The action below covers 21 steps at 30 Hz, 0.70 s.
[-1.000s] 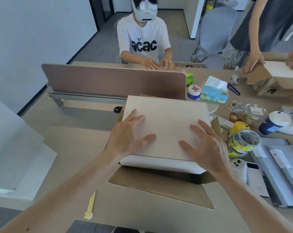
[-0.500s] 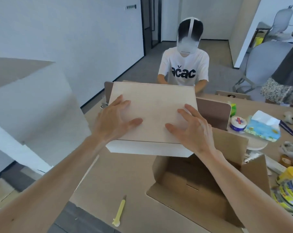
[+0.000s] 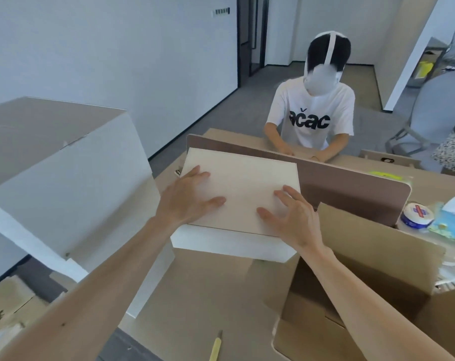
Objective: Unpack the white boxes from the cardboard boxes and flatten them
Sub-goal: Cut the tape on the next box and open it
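Pressing spread, uncurled fingers on its top, left hand (image 3: 189, 201) and right hand (image 3: 292, 217) have the white box (image 3: 242, 173) under their palms, the open cardboard box (image 3: 372, 256) below the right wrist. Lacking any curled grip, it may slide or tip away.

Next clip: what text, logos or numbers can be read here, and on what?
"ačac", black letters on the white T-shirt of the person opposite.
Round white and blue tub: red cross emblem, lettering too blurred to read.
Dark mark on the far brown cardboard piece: too small to read.
Flat white cardboard box: no print visible.
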### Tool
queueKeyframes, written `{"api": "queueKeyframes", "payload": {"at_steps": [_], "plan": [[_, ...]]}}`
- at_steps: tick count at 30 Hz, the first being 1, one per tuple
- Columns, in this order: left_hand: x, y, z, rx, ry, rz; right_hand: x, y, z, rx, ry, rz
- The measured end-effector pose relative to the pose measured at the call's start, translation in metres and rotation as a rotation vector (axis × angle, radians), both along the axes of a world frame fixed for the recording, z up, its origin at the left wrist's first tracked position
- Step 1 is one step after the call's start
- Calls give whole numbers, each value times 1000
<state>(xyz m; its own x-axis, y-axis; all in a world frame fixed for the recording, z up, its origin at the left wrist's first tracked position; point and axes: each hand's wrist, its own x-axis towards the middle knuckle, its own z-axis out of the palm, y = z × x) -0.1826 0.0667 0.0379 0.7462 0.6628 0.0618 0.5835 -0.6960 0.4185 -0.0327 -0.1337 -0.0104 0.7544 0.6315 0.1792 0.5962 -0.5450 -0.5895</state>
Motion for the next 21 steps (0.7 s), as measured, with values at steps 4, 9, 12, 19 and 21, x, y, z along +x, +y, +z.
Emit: {"api": "queueKeyframes", "payload": {"at_steps": [4,9,12,19,21], "plan": [[22,16,-41,-81,59,-40,8,6,-31,-91,36,-42],[41,40,-92,-159,121,-55,17,23,-67,-169,60,-64],[48,60,-113,-188,138,-38,24,42,-84,-198,76,-57],[68,100,-155,-218,155,8,33,85,-136,-204,161,-91],[74,106,-171,-219,174,20,35,90,-154,-216,184,-102]]}}
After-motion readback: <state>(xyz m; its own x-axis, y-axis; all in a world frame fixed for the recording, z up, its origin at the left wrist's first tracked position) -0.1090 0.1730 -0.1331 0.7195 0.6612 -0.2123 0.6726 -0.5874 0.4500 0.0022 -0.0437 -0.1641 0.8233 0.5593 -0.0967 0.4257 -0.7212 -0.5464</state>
